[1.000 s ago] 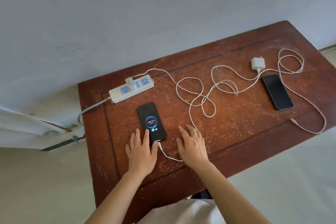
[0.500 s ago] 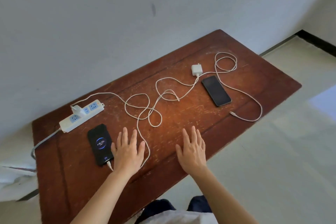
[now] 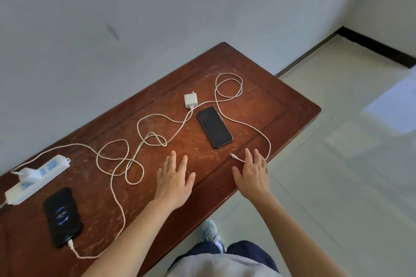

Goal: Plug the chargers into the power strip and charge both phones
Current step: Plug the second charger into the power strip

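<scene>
A white power strip [image 3: 48, 170] lies at the table's left with one white charger [image 3: 28, 174] plugged in. Its cable [image 3: 117, 177] runs in loops to a black phone [image 3: 62, 217] whose screen shows a charging ring. A second white charger [image 3: 191, 100] lies loose at mid-table. Its cable [image 3: 228, 84] loops right and ends in a free connector [image 3: 234, 155]. A second phone [image 3: 214, 126] with a dark screen lies beside it. My left hand [image 3: 174, 181] hovers open over the table. My right hand [image 3: 253, 174] is open, fingertips next to the free connector.
The brown wooden table [image 3: 290, 105] stands against a grey wall. Its front edge runs just under my hands and its right end is near the dark phone. Pale tiled floor lies to the right; my legs and a shoe show below.
My view has swung right and both hands moved right along the table, away from the charging phone. My right hand now sits beside the loose cable's connector.
</scene>
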